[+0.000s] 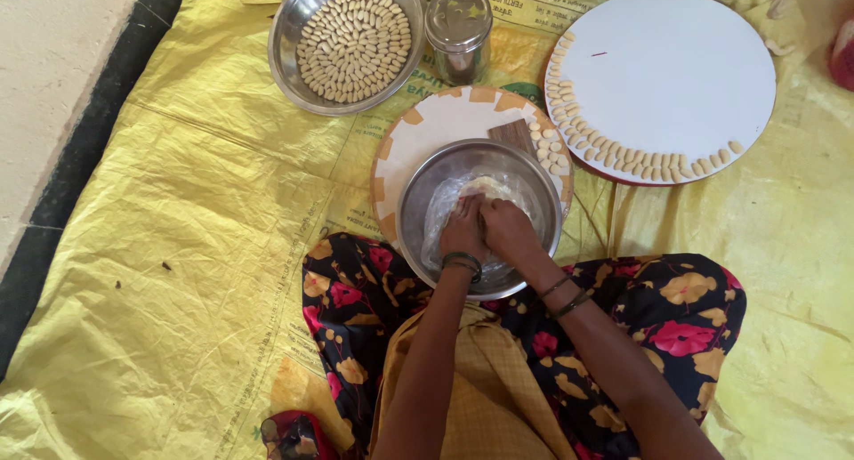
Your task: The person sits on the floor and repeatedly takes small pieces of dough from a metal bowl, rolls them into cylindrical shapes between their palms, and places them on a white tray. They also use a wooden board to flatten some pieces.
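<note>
Both my hands, left (463,231) and right (508,231), squeeze the dough (485,189) in the bowl (418,202). It looks soft and sticky; grab from the top.

Bright, even daylight; sharp pic.

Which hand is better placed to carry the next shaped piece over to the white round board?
Probably the right hand. Both hands are in the dough inside the steel bowl, but the white round board with its row of shaped pieces lies on the right, while the left hand would have to cross over.
</note>
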